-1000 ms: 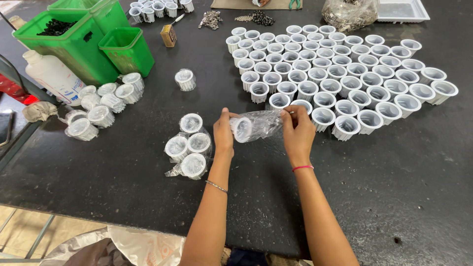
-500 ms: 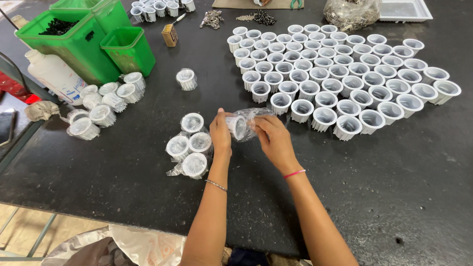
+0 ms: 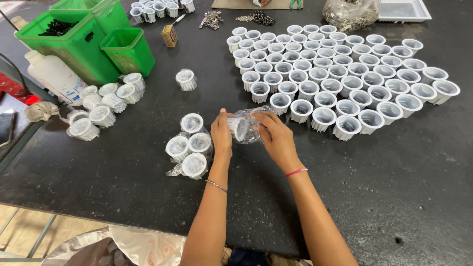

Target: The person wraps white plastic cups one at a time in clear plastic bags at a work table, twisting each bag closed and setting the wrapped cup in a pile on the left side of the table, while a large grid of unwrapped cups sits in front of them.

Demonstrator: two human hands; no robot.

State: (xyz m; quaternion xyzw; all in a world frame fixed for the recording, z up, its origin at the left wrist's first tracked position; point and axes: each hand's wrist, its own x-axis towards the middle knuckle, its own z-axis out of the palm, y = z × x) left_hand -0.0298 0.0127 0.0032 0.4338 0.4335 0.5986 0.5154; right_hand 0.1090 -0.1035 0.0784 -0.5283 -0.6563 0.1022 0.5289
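While pinching one ribbed white cup inside a clear bag with left hand and right hand: few bagged cups finished, many unbagged cups left on desk.

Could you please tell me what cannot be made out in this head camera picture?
- Bagged white cup, head view: the crinkled clear bag and both hands, left hand and right hand, cover most of it.
- Green bin: its dark contents are too small to identify.
- Clear bag at the top: cut off by the edge.
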